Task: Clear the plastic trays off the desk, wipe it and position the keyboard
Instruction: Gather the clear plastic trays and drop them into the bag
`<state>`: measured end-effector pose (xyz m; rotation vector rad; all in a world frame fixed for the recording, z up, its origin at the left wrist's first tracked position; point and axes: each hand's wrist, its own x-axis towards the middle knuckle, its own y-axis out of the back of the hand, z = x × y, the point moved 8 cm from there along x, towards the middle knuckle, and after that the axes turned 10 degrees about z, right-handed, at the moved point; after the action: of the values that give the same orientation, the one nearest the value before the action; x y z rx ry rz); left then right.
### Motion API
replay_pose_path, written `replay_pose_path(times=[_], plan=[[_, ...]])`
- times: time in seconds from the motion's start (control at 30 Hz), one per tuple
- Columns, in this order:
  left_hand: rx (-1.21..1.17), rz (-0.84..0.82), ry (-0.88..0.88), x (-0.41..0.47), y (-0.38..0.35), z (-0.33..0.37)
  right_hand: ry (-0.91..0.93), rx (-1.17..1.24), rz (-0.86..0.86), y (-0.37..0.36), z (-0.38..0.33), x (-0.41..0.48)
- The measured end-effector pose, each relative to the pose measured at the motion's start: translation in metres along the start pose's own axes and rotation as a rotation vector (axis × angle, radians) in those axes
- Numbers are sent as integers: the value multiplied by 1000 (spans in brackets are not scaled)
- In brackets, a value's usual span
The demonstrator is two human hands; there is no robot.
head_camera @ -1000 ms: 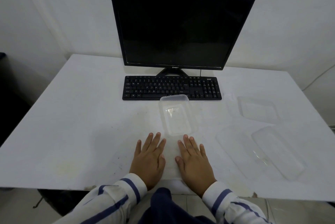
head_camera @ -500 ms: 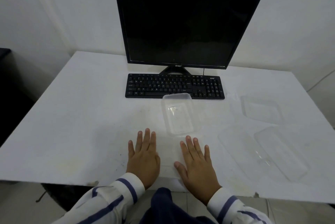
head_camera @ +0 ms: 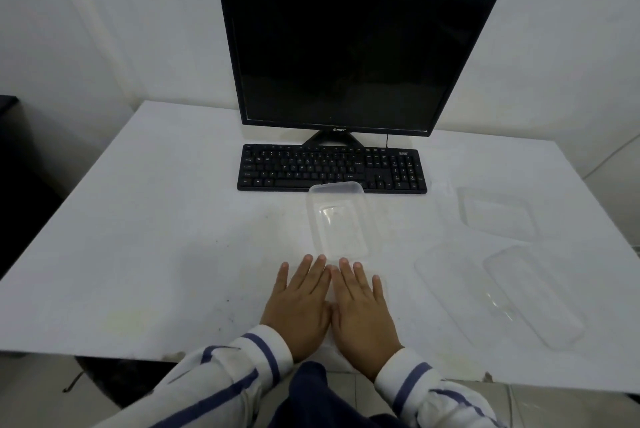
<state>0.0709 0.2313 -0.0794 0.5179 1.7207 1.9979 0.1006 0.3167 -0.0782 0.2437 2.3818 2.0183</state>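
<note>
A clear plastic tray (head_camera: 337, 219) lies mid-desk, its far end overlapping the front edge of the black keyboard (head_camera: 330, 168). My left hand (head_camera: 299, 306) and my right hand (head_camera: 360, 310) lie flat side by side on the white desk (head_camera: 156, 237), fingers straight, fingertips just short of that tray's near end. Both hands hold nothing. Further clear trays sit to the right: one at the far right (head_camera: 495, 213), a long one near the right front edge (head_camera: 533, 296), and a flat clear piece (head_camera: 453, 282) beside it.
A black monitor (head_camera: 349, 57) stands behind the keyboard, its screen dark. A white wall rises behind the desk. A dark piece of furniture (head_camera: 10, 150) stands off the left edge. A faint yellowish stain (head_camera: 121, 320) marks the desk's near left.
Both hands have slid together until they touch, staying flat on the desk. The camera has tilted up slightly.
</note>
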Motion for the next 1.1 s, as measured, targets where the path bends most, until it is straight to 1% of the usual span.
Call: replay_pose_path(times=[0.2, 0.33, 0.47, 0.57, 0.67, 0.77, 0.83, 0.9, 0.97, 1.07, 1.1], plan=[[31, -22, 18, 0, -6, -4, -8, -32, -73, -6, 11, 2], [-26, -29, 93, -2, -6, -10, -44, -33, -60, -12, 33, -5], [-76, 5, 161, -3, -6, -16, -12, 43, -53, -16, 34, -7], [-137, 34, 191, -4, -6, -18, 15, 171, -43, -11, 35, -8], [-292, 106, 316, -9, -3, -30, -20, 276, -46, -9, 44, -13], [-498, 154, 525, -17, -7, -46, -46, 348, -25, -8, 46, -15], [-526, 208, 626, -24, -8, -59, -86, 404, -6, -5, 48, -14], [-501, 301, 645, -32, -2, -66, -156, 494, -4, -1, 49, -15], [-546, 343, 680, -42, 3, -73, -240, 601, -50, -2, 47, -18], [-740, 398, 813, -59, 10, -89, -268, 702, -133, 1, 33, -21], [-752, 468, 882, -80, 14, -103, -215, 727, -177, 3, 14, -21]])
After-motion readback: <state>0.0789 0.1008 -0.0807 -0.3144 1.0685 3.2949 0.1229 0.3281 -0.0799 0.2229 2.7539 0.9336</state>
